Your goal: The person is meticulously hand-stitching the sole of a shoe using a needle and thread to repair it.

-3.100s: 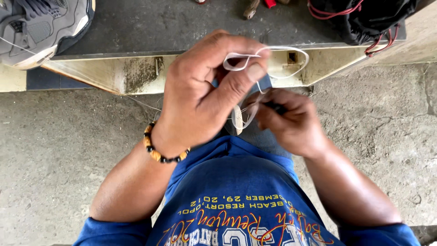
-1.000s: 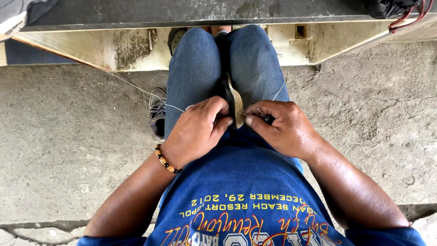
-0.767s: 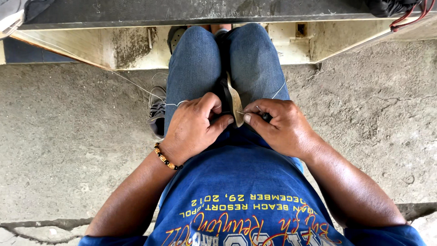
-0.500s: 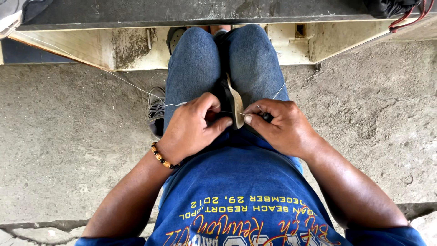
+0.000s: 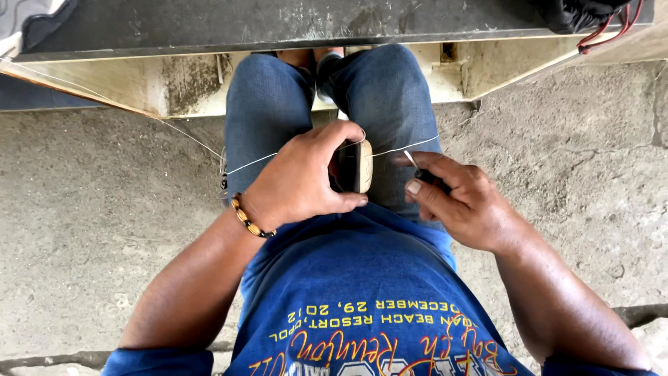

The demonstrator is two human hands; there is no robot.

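The left hand (image 5: 303,182) gripped a small tan sole piece (image 5: 358,166) between the knees, stiff and light by the look of it. The right hand (image 5: 465,202) pinched what seemed an awl (image 5: 415,166); thin white thread (image 5: 250,163) ran taut sideways.

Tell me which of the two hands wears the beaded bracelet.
The left hand, the one gripping the tan shoe sole between the knees. Its wrist carries the amber-and-black beaded bracelet; the right hand, pinching a thin tool, has a bare wrist.
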